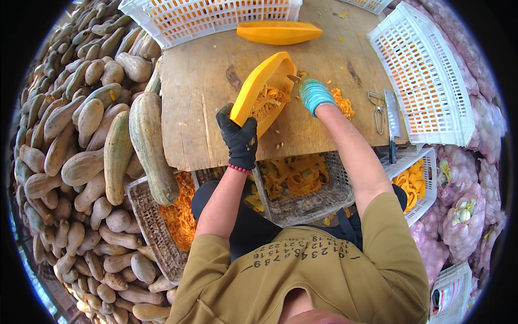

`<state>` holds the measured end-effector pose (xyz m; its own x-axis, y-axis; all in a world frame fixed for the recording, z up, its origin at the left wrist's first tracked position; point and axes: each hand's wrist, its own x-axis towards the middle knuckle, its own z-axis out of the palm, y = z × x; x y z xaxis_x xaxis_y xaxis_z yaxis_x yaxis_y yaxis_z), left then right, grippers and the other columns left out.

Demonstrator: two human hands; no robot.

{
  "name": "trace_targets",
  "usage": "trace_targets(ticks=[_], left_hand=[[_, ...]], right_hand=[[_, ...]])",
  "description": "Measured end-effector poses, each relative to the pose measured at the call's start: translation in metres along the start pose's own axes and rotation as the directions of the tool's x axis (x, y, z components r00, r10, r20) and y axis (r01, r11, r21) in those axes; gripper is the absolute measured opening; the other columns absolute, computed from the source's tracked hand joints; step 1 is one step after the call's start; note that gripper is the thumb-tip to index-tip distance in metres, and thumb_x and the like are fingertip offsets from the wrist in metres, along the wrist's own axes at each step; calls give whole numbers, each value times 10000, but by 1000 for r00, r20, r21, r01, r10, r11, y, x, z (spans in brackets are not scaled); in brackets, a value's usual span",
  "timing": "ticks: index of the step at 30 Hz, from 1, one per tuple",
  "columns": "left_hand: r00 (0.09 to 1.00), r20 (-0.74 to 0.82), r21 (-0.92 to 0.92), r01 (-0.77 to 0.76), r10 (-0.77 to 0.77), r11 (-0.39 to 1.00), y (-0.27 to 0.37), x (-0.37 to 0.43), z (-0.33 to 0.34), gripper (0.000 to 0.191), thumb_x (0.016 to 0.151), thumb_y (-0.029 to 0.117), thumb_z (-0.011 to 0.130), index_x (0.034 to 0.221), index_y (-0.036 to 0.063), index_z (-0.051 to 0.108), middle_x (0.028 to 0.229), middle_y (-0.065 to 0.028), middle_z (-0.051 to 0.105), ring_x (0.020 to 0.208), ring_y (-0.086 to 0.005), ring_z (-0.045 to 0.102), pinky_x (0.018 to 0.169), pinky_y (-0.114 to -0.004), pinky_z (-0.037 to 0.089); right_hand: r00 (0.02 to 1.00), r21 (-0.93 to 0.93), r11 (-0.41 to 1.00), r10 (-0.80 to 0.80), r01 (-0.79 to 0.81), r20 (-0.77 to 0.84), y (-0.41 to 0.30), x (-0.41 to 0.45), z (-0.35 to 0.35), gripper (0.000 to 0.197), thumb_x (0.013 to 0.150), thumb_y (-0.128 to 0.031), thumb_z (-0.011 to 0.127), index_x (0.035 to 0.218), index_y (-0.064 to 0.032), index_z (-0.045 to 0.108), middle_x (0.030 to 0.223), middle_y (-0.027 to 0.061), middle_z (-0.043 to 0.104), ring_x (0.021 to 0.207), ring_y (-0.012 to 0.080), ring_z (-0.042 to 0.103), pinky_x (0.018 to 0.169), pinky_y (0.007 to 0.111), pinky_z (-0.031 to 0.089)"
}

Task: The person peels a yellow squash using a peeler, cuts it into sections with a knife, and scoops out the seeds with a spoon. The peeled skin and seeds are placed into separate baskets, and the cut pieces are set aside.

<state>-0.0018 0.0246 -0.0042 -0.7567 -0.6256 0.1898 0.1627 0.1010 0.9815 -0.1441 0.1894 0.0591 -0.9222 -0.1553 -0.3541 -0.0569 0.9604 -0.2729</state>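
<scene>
My left hand (238, 135), in a black glove, grips the near end of a peeled pumpkin half (253, 95), tilted with its hollow towards the right. Stringy pulp (267, 101) and seeds show inside it. In a teal glove, my right hand (316, 94) is closed around a tool whose small metal blade (294, 77) points at the half's right rim; its handle is hidden. Scooped orange pulp (343, 106) lies on the wooden board (194, 101) beside that hand. Another peeled pumpkin piece (279, 33) rests at the board's far side.
White plastic crates (423, 73) stand at the right and far edges. A peeler (378, 109) and a cleaver (391, 117) lie at right. Unpeeled pumpkins (85, 162) are heaped left. Below the board are crates of pulp (184, 210) and peelings (295, 174); net bags of onions or garlic (463, 206) sit right.
</scene>
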Motion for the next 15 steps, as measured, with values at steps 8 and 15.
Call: trace_targets(ticks=[8,15], left_hand=[[972,40,242,-236,233,941,-1,-4,6,496,653,-26,647,1115,42,477,1036,-138,503,993,-292,530,882,-359,426],[972,56,164,-233,226,959,-11,-7,14,493,659,-33,650,1114,49,479,1034,-133,502,976,-288,532,872,-363,432]], right_hand=[[964,-139,966,-189,217,187,-9,-34,-1,280,891,-116,452,1101,-7,600,1062,201,643,968,360,632,811,456,511],[995,38,999,8,-12,99,26,-2,9,245,872,-110,497,1059,-6,616,1069,214,641,983,368,625,815,451,512]])
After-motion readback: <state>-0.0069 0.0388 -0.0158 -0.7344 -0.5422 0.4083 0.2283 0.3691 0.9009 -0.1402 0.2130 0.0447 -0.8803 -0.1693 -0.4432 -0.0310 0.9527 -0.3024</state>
